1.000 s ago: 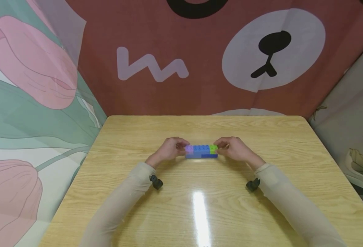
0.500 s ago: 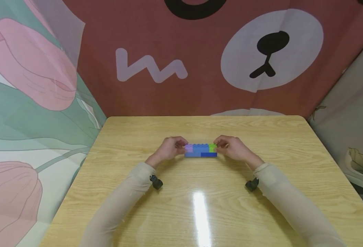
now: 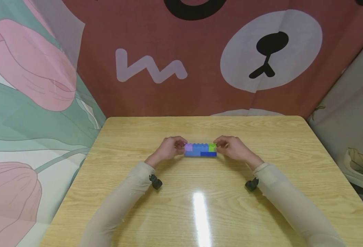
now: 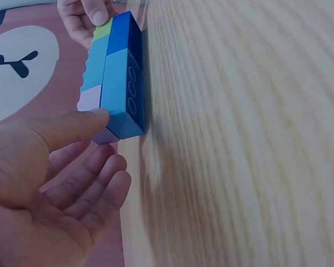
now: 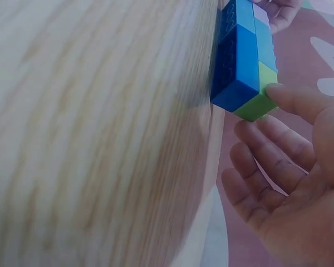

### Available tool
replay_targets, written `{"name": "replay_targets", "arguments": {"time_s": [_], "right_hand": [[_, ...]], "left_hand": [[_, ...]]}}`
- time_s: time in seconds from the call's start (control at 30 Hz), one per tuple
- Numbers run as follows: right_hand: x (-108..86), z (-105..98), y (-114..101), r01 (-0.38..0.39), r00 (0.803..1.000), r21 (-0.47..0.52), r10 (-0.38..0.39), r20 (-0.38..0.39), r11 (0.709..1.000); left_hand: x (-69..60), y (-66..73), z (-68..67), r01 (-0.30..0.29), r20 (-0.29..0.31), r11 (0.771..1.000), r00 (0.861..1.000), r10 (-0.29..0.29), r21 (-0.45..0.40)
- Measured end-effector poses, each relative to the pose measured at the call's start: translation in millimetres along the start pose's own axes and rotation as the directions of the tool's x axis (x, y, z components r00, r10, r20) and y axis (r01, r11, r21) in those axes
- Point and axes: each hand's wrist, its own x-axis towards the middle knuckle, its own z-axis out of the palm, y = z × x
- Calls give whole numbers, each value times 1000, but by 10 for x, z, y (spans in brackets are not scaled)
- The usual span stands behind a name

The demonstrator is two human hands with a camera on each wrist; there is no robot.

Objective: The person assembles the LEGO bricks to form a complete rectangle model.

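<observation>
Building bricks joined in two layers form a short bar in the middle of the head view. On top sit a lavender brick (image 3: 188,147), a mid-blue brick (image 3: 200,148) and a lime green brick (image 3: 212,148). Underneath are a lighter blue brick (image 4: 117,92) and a dark blue brick (image 5: 237,64). The bar is tilted, its hollow underside showing in both wrist views. My left hand (image 3: 169,148) pinches the lavender end between thumb and fingers. At the other end, my right hand (image 3: 234,148) pinches the lime green brick the same way.
The bar is held over a light wooden table (image 3: 156,212) with a streak of reflected light. Behind it hangs a reddish-brown cloth (image 3: 200,99) with a cartoon face. A tulip-patterned cloth (image 3: 30,127) borders the left side, and another patterned cloth (image 3: 354,113) the right.
The brick bar has tipped, so its stud tops show less and its front faces more. It has shifted up very slightly in the head view. Both hands keep their grip.
</observation>
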Motion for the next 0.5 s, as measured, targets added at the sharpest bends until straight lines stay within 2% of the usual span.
{"name": "replay_targets", "arguments": {"time_s": [0.3,0.5], "right_hand": [[31,25,18,10,999,17,-9,-48,1000],[27,30,37,6,1000,17,-5,-29,1000]], "left_hand": [[17,15,-22,46,45,999,998,-45,-16],[29,8,-17,25,39,1000,999,-26,13]]}}
